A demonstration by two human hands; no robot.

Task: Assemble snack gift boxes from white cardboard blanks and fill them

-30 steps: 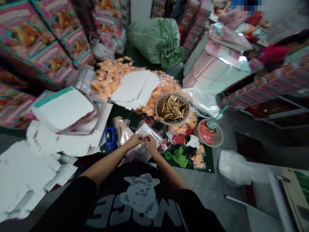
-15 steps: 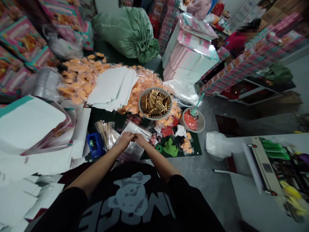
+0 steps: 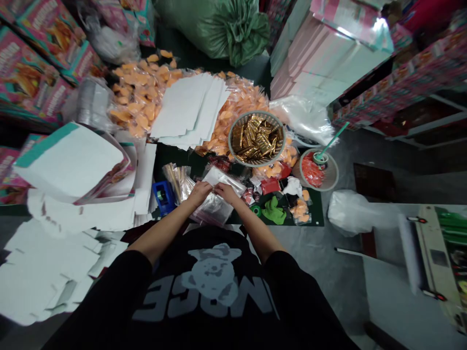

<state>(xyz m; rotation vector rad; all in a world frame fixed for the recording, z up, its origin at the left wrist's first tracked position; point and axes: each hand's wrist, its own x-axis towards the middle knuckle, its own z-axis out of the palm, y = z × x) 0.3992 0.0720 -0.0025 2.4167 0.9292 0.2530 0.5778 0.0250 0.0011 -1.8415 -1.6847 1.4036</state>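
Observation:
My left hand (image 3: 199, 192) and my right hand (image 3: 226, 192) meet in front of me over a heap of clear plastic bags (image 3: 215, 206). The fingers of both hands are pinched together on the top edge of one clear bag. Just left of my left hand lies a bundle of thin sticks in clear wrap (image 3: 178, 181), and beside it a blue tape dispenser (image 3: 164, 196). A round basket of gold-wrapped pieces (image 3: 257, 138) stands beyond my right hand.
Orange packets (image 3: 142, 99) are piled under a stack of white sheets (image 3: 189, 109). White flat cartons (image 3: 69, 167) lie left. A red-filled basket (image 3: 318, 170), green cloth (image 3: 273, 214), green sack (image 3: 222, 22) and white bag (image 3: 352, 216) lie around.
The view has swung down and left over the last second. My hands stay together on the clear bag, now a little farther out over the bag heap.

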